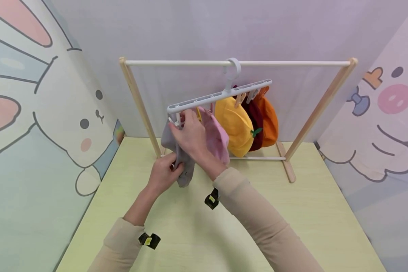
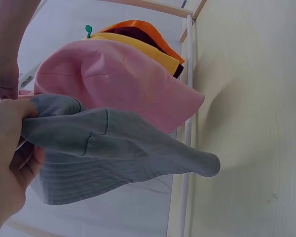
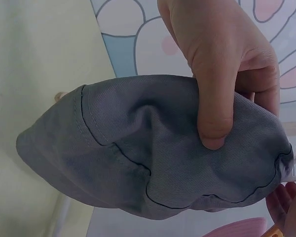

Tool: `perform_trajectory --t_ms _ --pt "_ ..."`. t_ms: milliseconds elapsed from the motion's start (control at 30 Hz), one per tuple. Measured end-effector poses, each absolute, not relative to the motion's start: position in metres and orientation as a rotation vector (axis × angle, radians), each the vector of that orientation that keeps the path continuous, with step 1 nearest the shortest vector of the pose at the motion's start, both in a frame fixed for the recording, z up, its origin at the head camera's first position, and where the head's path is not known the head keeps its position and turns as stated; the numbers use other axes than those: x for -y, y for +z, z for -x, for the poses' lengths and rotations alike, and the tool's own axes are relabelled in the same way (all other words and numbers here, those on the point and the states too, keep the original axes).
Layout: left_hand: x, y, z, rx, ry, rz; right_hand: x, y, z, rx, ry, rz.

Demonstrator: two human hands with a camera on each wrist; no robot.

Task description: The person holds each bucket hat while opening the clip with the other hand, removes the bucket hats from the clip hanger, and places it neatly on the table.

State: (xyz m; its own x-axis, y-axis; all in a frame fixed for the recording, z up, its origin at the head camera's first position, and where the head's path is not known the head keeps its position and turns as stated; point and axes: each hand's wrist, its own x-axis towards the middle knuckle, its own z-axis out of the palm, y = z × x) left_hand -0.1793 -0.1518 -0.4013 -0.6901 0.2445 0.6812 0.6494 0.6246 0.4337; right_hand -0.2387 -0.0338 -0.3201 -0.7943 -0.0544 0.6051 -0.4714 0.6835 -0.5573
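A grey bucket hat (image 1: 184, 168) hangs at the left end of a pale clip hanger (image 1: 204, 100), folded and tilted. My left hand (image 1: 164, 173) pinches its cloth low down, the thumb (image 3: 217, 113) lying flat on the fabric in the right wrist view. Up at the bar, my right hand (image 1: 193, 134) pinches a white clip (image 1: 178, 120) between thumb and fingers, right at the hat's upper edge. Beside it hangs a pink bucket hat (image 2: 113, 81), partly behind the right hand and wrist in the head view.
Farther right along the hanger hang a yellow hat (image 1: 232, 126) with a green sprout, a dark red hat (image 1: 256, 122) and an orange hat (image 1: 270, 121), under coloured clips. The hanger hooks over the white rail (image 1: 292, 63) of a wooden-legged rack standing on a pale table (image 1: 312, 211).
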Motion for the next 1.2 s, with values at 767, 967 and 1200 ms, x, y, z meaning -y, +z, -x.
perform_trajectory --t_ms 767,967,1200 --pt "0.1562 -0.3992 0.1800 2.266 -0.871 0.621 0.0330 -0.3170 0.2393 2.348 0.853 -0.405" --pt "0.1573 -0.3995 0.1829 2.167 -0.858 0.630 0.0322 -0.3153 0.2386 2.364 0.869 -0.431" --pt "0.1573 -0.3989 0.1849 2.120 -0.846 0.656 0.0322 -0.3161 0.2385 2.349 0.885 -0.447"
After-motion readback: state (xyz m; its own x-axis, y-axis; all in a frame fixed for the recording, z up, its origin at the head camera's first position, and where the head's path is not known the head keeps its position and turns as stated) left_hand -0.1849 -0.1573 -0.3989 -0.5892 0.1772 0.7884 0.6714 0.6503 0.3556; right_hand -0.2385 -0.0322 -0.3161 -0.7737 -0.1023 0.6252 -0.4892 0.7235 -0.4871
